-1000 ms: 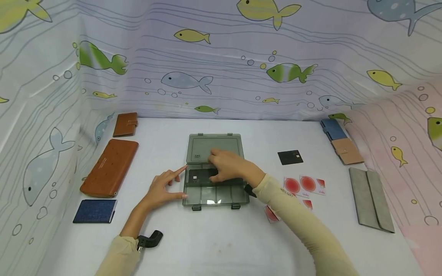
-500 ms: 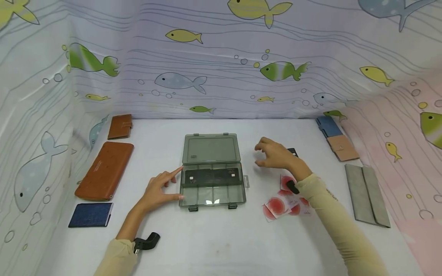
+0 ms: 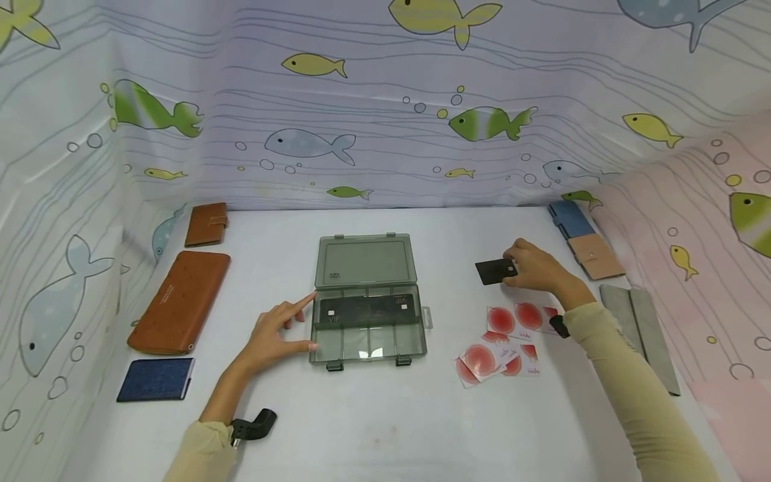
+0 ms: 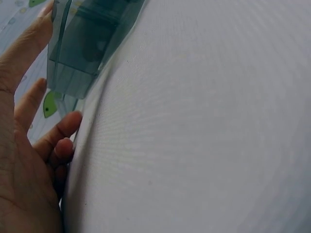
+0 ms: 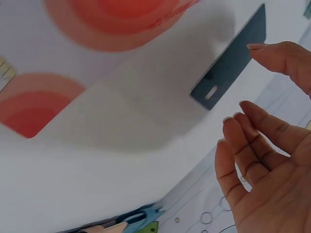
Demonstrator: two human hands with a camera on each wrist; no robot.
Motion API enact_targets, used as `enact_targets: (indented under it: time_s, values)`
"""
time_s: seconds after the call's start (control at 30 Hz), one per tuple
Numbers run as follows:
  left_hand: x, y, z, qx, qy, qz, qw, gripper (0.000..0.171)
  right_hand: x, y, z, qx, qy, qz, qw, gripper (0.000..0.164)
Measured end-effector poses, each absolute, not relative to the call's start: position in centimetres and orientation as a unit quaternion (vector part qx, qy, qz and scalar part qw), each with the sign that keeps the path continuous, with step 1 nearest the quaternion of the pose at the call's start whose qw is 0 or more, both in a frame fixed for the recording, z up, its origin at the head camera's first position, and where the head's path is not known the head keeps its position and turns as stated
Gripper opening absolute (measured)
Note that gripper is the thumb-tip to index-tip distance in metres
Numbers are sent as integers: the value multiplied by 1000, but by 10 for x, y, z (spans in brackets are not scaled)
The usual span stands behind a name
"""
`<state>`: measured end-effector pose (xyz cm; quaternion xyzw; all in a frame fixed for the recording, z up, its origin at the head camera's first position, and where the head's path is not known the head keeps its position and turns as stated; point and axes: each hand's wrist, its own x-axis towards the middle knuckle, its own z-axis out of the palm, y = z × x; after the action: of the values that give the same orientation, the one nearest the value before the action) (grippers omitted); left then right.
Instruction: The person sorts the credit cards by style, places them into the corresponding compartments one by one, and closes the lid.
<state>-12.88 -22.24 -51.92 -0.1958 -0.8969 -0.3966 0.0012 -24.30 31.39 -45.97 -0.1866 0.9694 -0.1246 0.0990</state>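
Observation:
A translucent grey-green compartment box (image 3: 355,345) lies with its lid (image 3: 365,261) folded back. Two black cards marked VIP (image 3: 364,311) are inside, across its upper row. My left hand (image 3: 271,341) rests at the box's left side, index finger and thumb spread along the edge; the left wrist view shows the same hand (image 4: 29,165) beside the box wall (image 4: 73,73). To the right, my right hand (image 3: 535,268) reaches over the end of a black chip card (image 3: 490,272) on the table. In the right wrist view its thumb (image 5: 286,58) overlaps the card's edge, the other fingers held apart from it.
Several red-and-white cards (image 3: 501,321) lie in front of my right hand. At the left are a small brown wallet (image 3: 205,225), a long brown wallet (image 3: 181,301) and a navy one (image 3: 155,379). Blue (image 3: 572,219), tan (image 3: 595,256) and grey (image 3: 653,335) wallets line the right side.
My right hand has left the box and moved right to the black chip card, uncovering the two VIP cards. The left hand has stayed at the box's side.

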Motion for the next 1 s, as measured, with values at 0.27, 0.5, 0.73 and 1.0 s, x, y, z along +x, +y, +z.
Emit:
enact_targets:
  time_s: [0.27,0.5,0.73,1.0]
  values:
    - [-128,-222,-518,-192,-897,-399,-6,92,-243,328,-467,-179,970,-122,113,61]
    - [-129,-221,-517,-186,-900,-395,-11,93,-246,334,-468,-168,970,-120,125,61]
    - [-129,-221,-517,-184,-899,-398,-12,92,-250,332,-464,-174,969,-112,137,64]
    - [-129,-221,-518,-184,-897,-402,-11,92,-254,331,-465,-180,970,-78,146,49]
